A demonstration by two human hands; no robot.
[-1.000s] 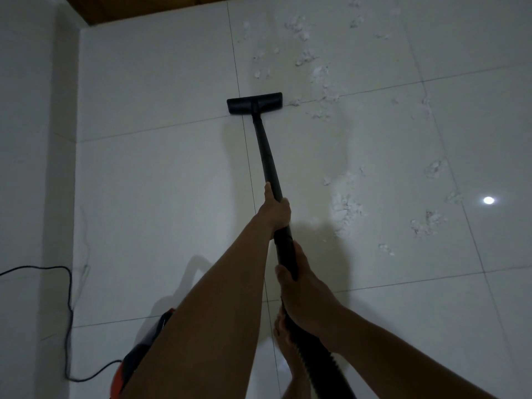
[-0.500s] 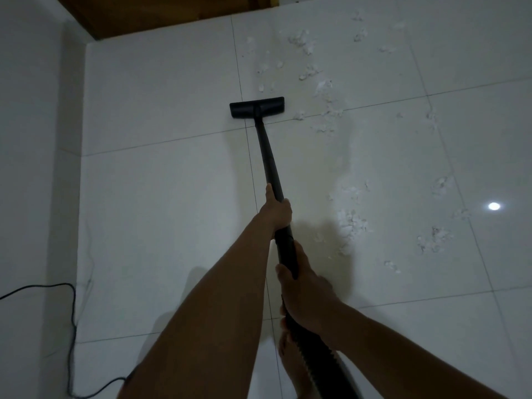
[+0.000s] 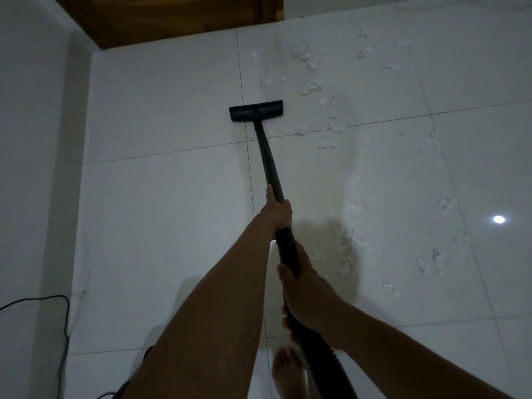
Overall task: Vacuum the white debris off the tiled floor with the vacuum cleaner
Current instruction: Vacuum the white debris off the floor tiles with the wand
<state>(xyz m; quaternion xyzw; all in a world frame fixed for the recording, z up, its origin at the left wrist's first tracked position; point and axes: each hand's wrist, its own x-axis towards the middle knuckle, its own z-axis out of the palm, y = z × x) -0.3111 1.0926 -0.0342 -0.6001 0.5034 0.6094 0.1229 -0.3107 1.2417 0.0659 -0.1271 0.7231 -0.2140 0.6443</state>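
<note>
Black plastic forms the floor head of the vacuum cleaner, which sits flat on the tiled floor near its far edge, across a grout line and just short of a wooden door frame. The wand slants back toward the person. The left hand has its fingers wrapped round the wand partway down. The right hand clasps the thicker end, where the ribbed hose joins. White debris lies scattered to the right of head and wand (clumps and flecks, none touching the head). A bare foot stands at the near edge, and a dark cable trails along the left edge.
</note>
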